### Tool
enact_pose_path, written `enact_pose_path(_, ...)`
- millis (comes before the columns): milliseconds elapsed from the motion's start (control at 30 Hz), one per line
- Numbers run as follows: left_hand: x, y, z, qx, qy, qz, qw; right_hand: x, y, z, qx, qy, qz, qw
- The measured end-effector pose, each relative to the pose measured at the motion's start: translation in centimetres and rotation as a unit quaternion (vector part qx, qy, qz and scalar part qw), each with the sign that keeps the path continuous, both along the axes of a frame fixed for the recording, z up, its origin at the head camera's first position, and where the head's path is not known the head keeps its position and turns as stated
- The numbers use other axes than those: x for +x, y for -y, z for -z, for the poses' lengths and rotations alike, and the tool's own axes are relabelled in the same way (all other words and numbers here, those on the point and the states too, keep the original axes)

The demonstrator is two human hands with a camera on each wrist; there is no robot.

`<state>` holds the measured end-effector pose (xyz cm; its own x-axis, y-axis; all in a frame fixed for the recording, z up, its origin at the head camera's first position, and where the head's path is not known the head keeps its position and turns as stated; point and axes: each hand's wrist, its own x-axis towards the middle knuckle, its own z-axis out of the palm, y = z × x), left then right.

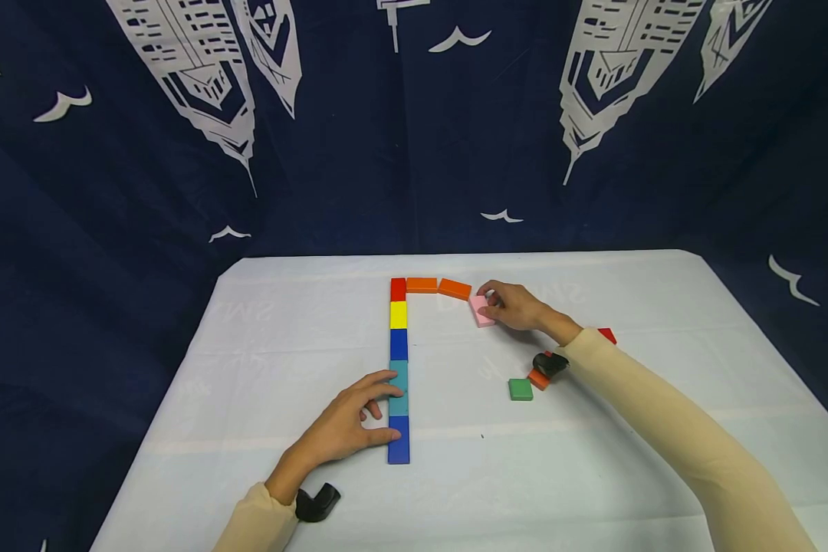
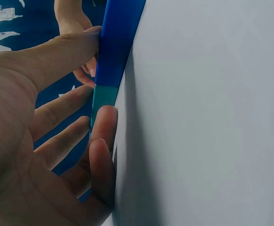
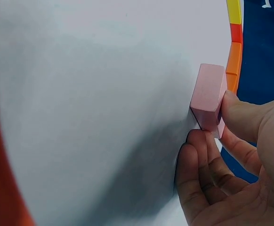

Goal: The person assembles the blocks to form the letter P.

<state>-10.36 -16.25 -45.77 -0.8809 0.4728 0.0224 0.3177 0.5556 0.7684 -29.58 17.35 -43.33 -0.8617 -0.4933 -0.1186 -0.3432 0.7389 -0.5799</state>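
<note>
A straight column of flat blocks runs up the table: a blue block (image 1: 399, 451), teal blocks (image 1: 400, 404), a blue, a yellow (image 1: 399, 314) and a red one (image 1: 398, 289). From the red end two orange blocks (image 1: 422, 285) extend rightward, the second slightly tilted. The right hand (image 1: 517, 307) pinches a pink block (image 1: 479, 307) beside that second orange block; the right wrist view shows the thumb against the pink block (image 3: 208, 87). Along the column's left side, the left hand (image 1: 348, 420) touches the teal and lower blue blocks with spread fingers, its thumb at the blue block (image 2: 118, 42).
Right of the column lie a green block (image 1: 520, 389), an orange block (image 1: 539, 379) partly under the right wrist's black camera (image 1: 550, 363), and a red block (image 1: 607, 335) partly behind the sleeve. A dark blue patterned cloth (image 1: 414, 153) hangs behind the white table (image 1: 283, 322).
</note>
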Motion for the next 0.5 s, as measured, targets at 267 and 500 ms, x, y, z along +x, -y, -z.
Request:
enact_pose_path(267,0.0,0.0,-0.1,-0.008,0.003,-0.004,1.0000,-0.2,0.0,0.1,0.002,0.005,0.003,1.0000)
enact_pose_path(500,0.0,0.0,0.0,-0.004,0.001,-0.002,1.0000,0.7,-0.7,-1.4,-0.017,0.014,0.010,0.9997)
